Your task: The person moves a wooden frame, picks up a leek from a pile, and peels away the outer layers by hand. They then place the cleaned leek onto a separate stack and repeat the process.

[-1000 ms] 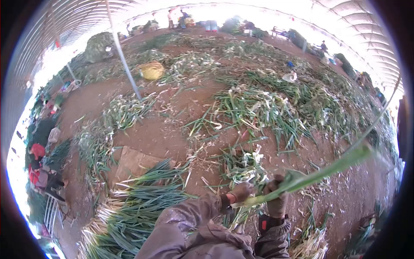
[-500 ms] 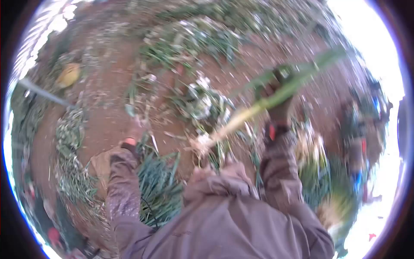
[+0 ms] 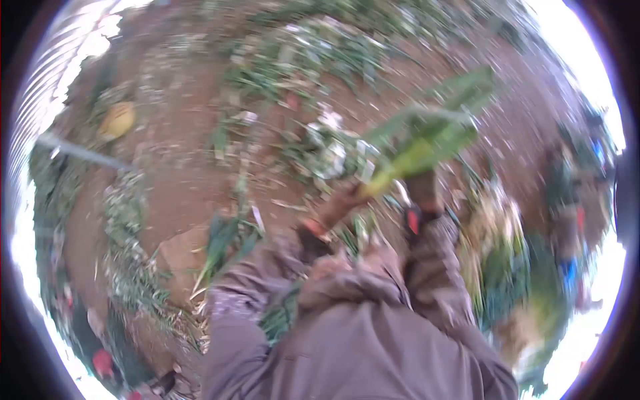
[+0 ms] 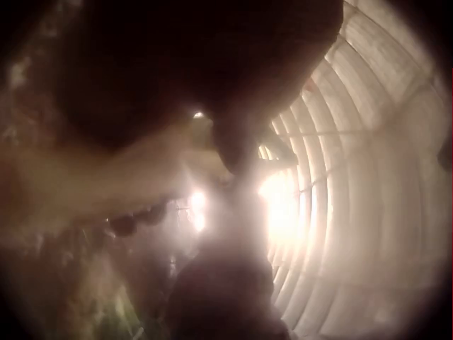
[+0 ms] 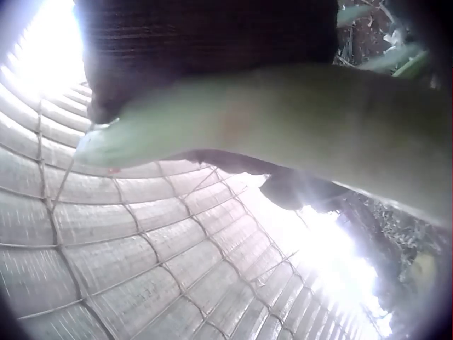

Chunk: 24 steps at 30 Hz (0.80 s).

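In the head view, a large green onion (image 3: 427,143) slants in front of me, its broad leaves toward the upper right. My left hand (image 3: 341,205) grips its pale lower end. My right hand (image 3: 423,190) is farther up the stalk, partly covered by the leaves. The left wrist view is dark and blurred; the pale stalk (image 4: 85,173) runs between the dark fingers. Up close in the right wrist view, the wide green stalk (image 5: 283,127) crosses the hand, with dark fingertips (image 5: 297,190) curled beneath it. Both hands look gloved or soiled.
Peeled leaves and scraps (image 3: 327,143) litter the brown soil ahead. More onions (image 3: 227,240) lie by a flat board (image 3: 183,257) at left. A bundle of onions (image 3: 497,247) lies to the right. A yellow sack (image 3: 118,121) and a pole (image 3: 83,152) stand farther left.
The head view has tilted down. Half a second ago my left hand was out at the left, apart from the onion; now it is at the lower end. My right hand has kept the onion, moving it lower.
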### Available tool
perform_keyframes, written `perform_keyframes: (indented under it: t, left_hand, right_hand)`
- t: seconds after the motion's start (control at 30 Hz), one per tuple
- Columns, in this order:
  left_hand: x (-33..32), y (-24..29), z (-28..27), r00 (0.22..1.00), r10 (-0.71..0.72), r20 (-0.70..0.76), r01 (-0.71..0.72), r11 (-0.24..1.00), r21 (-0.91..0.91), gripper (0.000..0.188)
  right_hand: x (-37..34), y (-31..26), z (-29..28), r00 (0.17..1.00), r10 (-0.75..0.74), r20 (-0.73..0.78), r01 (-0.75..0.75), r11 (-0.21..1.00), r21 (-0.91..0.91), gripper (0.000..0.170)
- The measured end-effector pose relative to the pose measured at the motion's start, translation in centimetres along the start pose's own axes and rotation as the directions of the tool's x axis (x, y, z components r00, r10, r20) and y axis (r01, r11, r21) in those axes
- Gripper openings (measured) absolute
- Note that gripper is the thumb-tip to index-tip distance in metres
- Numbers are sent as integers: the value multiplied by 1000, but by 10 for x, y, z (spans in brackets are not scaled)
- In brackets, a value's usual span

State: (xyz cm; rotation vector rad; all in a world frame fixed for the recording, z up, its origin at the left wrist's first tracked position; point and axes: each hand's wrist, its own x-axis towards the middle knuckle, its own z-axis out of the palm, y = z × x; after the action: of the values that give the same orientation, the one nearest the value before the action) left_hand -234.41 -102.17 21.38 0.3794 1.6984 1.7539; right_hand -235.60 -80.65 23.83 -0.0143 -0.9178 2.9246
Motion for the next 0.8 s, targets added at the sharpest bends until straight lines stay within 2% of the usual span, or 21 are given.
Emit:
perform_keyframes:
  t: [0.03, 0.07, 0.1, 0.13, 0.17, 0.2, 0.3, 0.4, 0.43, 0.53, 0.57, 0.67, 0.7, 0.8]
  left_hand:
    - [39, -112, -4, 991, 136, -9, -133, 955, -265, 34]
    - [24, -83, 1, 961, 231, -151, -253, 956, -147, 37]
    - [8, -50, 7, 903, 319, -289, -333, 943, -1, 40]
    - [20, -81, 0, 920, 248, -302, -117, 912, 393, 42]
    - [5, -55, -5, 930, 184, -319, -78, 945, 318, 43]
    - [-10, -31, 4, 949, 108, -297, -40, 973, 227, 45]
    - [-12, -54, 9, 935, 95, -343, 0, 964, 266, 46]
    - [-11, -34, 12, 884, 85, -459, 67, 950, 305, 53]
    - [-4, -40, 8, 889, 108, -444, -19, 980, 200, 53]
    - [12, -71, 6, 866, 201, -457, -214, 977, 24, 50]
    - [10, -77, 7, 882, 133, -452, -172, 984, -45, 46]
    - [0, -72, 12, 836, 186, -516, -278, 955, -107, 42]
    - [4, -79, 16, 793, 209, -572, -349, 925, -146, 36]
    - [-5, -70, 13, 780, 230, -582, -238, 969, 64, 31]
  right_hand:
    - [-3, 4, -17, 1000, -13, 28, 20, 962, -271, 52]
    - [-1, 14, -32, 998, -23, 63, 53, 845, -532, 49]
    - [-8, 24, -40, 996, -25, 87, 76, 751, -656, 45]
    - [-13, 33, -44, 998, 45, 47, -14, 854, -520, 41]
    - [-17, 40, -30, 995, 103, -8, -100, 940, -326, 42]
    - [-27, 42, -24, 983, 165, -86, -175, 977, -123, 43]
    - [-19, 81, -49, 964, -36, -265, -44, 956, -290, 40]
    - [-22, 85, -21, 971, 62, -230, -130, 947, -294, 42]
    - [-29, 94, 1, 974, 36, -222, -100, 954, -283, 40]
    - [-43, 111, 10, 959, -18, -283, -103, 909, -405, 37]
    - [-47, 112, 11, 961, 11, -278, -128, 905, -407, 37]
    - [-50, 107, 7, 958, 49, -281, -167, 894, -416, 37]
    - [-49, 112, -3, 955, 37, -293, -163, 893, -419, 37]
    - [-48, 109, 4, 959, 31, -281, -152, 894, -422, 37]
